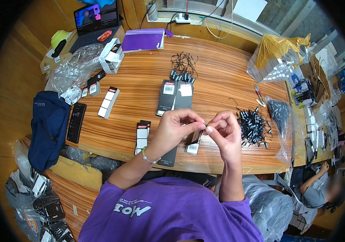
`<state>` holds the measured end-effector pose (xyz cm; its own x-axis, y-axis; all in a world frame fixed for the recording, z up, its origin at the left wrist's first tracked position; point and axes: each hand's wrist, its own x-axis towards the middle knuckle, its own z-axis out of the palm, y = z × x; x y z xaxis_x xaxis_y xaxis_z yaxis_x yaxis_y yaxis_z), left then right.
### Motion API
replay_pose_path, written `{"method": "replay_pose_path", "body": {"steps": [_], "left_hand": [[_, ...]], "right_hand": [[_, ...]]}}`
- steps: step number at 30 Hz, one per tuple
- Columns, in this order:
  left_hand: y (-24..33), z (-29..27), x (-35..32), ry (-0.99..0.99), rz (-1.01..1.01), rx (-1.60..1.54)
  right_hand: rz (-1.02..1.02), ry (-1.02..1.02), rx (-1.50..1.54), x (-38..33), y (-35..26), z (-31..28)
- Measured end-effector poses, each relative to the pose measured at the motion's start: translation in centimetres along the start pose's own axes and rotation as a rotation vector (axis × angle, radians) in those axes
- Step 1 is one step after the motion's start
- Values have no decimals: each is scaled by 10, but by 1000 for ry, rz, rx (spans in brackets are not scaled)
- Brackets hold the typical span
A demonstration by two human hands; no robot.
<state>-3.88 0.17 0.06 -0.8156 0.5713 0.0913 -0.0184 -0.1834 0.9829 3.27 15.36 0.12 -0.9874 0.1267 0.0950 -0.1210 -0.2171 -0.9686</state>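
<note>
Above the table's near edge, the fingertips of my left hand [180, 126] and my right hand [225, 132] meet in a pinch. A small dark card [195, 136] hangs at the left fingertips. Whatever thin piece the right fingertips grip is too small to make out. Below lies a white-labelled tag [192, 149]. Just beyond my hands are long dark grey cards [166, 97] with white stickers, and above them a bundle of black strings [183, 64] with small barrel-like ends. Beside my left wrist lie black-and-white tags [141, 137]. Right of my right hand is a tangled heap of black strings [254, 126].
At left are a phone [76, 123], a navy pouch [48, 130], a tag stack [108, 103] and clear plastic wrapping [75, 64]. A purple book [143, 40] and a laptop [96, 24] stand at the back. Pens [258, 94] and bags lie right; another person sits far right.
</note>
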Motion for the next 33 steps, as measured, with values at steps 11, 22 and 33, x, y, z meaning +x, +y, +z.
{"method": "replay_pose_path", "body": {"steps": [11, 22, 33], "left_hand": [[-9, 3, 0, -124, -117, -246], [-9, 0, 2, -73, -80, -198], [-6, -4, 1, -103, -61, -228]], "right_hand": [[103, -294, 543, 16, 31, -16], [56, -222, 475, 16, 23, -10], [68, -209, 411, 11, 20, -4]]}}
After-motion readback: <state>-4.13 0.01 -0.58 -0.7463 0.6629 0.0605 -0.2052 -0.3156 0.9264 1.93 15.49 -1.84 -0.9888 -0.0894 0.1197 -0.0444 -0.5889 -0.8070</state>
